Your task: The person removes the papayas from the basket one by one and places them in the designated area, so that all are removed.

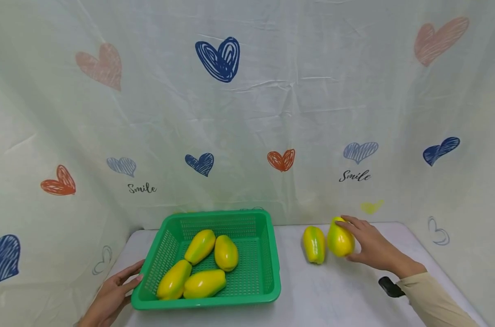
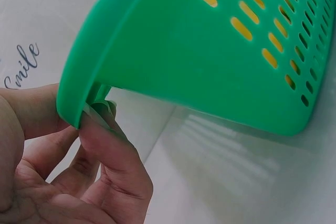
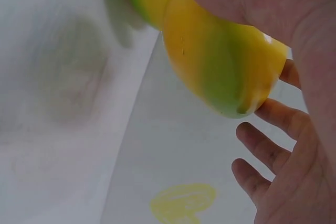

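Note:
My right hand (image 1: 370, 243) holds a yellow-green papaya (image 1: 340, 238) between thumb and fingers, at the far right part of the table. In the right wrist view, the thumb lies across this papaya (image 3: 220, 61), and two lower fingers stand free of it. A second papaya (image 1: 314, 245) lies on the table just left of the held one. At the left, my left hand (image 1: 112, 293) grips the rim of a green plastic basket (image 1: 206, 303). The left wrist view has thumb and fingers pinching the basket's rim (image 2: 86, 61). Several papayas (image 1: 200, 247) lie inside the basket, toward its left side.
A white cloth covers the table (image 1: 312, 295). Behind and at both sides hangs a pale curtain (image 1: 247, 122) printed with hearts and "Smile". A dark device (image 1: 390, 287) is strapped at the right wrist, beside a beige sleeve (image 1: 431, 297).

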Demonstrator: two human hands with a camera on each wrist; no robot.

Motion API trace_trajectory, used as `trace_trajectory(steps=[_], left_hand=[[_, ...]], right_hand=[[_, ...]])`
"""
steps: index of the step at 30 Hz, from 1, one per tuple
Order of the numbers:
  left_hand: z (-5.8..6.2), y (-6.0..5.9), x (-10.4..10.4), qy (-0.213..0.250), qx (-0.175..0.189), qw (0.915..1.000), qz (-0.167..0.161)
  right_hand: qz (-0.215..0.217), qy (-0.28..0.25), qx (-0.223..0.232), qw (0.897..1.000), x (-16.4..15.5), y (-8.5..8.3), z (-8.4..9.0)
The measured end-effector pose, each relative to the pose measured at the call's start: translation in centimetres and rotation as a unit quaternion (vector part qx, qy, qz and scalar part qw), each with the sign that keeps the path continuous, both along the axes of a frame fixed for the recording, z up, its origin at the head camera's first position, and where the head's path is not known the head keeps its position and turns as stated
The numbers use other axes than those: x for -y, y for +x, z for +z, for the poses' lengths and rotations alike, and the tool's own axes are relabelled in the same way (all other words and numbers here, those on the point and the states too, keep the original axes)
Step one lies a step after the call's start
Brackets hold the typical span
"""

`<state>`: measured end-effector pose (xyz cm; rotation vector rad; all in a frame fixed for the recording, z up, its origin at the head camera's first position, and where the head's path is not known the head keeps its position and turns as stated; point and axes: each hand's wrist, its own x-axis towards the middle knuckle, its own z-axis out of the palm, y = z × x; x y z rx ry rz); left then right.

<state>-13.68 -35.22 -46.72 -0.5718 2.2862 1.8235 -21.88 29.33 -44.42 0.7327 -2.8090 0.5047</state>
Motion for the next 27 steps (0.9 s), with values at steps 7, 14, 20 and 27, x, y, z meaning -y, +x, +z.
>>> trace_trajectory(steps=[7,14,20,27], left_hand=[[0.0,0.0,0.0,0.002,0.002,1.0000,0.000],[0.1,0.2,-0.1,0.005,0.001,1.0000,0.004],[0.2,0.1,0.0,0.009,0.002,1.0000,0.003],[0.0,0.0,-0.1,0.011,0.003,0.9999,0.004]], right_hand=[[-0.009,0.005,0.016,1.000,-0.6,-0.1,-0.9],[-0.013,0.012,0.038,0.999,-1.2,-0.5,-1.9],[-0.013,0.008,0.053,0.998,-1.4,-0.9,-2.7],[-0.014,0.005,0.061,0.998,-1.4,-0.8,-3.2]])
